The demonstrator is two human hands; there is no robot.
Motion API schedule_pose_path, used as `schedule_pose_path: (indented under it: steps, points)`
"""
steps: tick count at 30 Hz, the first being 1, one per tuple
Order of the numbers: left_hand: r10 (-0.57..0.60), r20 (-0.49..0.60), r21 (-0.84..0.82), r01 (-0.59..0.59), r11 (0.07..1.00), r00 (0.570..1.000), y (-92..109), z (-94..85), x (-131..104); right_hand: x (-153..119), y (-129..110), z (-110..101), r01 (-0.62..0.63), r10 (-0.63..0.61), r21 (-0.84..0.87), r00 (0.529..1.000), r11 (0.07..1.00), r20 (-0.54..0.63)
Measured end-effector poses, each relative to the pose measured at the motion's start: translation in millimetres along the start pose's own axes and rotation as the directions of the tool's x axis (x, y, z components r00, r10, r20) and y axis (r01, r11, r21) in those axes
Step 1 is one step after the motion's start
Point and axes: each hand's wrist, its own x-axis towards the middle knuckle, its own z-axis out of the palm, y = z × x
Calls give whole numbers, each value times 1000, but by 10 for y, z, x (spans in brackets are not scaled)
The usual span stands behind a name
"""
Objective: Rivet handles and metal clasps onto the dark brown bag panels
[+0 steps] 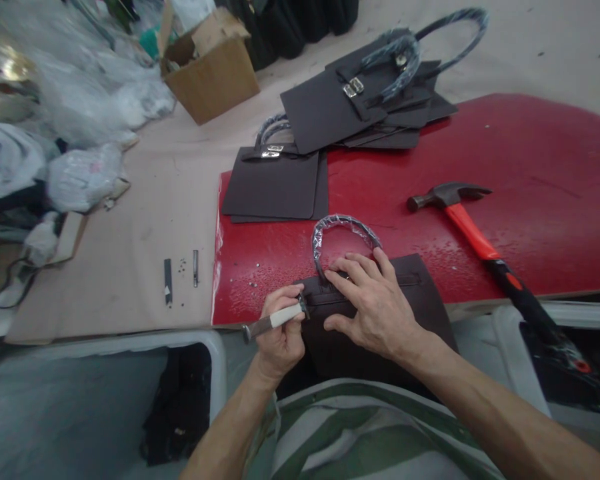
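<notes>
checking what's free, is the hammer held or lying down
Lying down: the hammer rests on the red board, apart from the left hand and right hand.

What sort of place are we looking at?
Probably a bag-making workshop: dark panels with plastic-wrapped handles are piled at the red board's far edge, a claw hammer lies nearer, and the left hand holds a small tool.
</notes>
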Motion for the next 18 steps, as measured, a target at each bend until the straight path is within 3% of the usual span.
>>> schedule_pose_path:
  steps: [7,18]
  points:
    - [-22,-7,-47,22,999,1000,9,-2,-25,-2,3,6,7,-7,2,1000,1000,-1]
    - [38,128,-87,-27,996,991,-21,-88,167,14,2,-6,2,-2,-1,1000,1000,5]
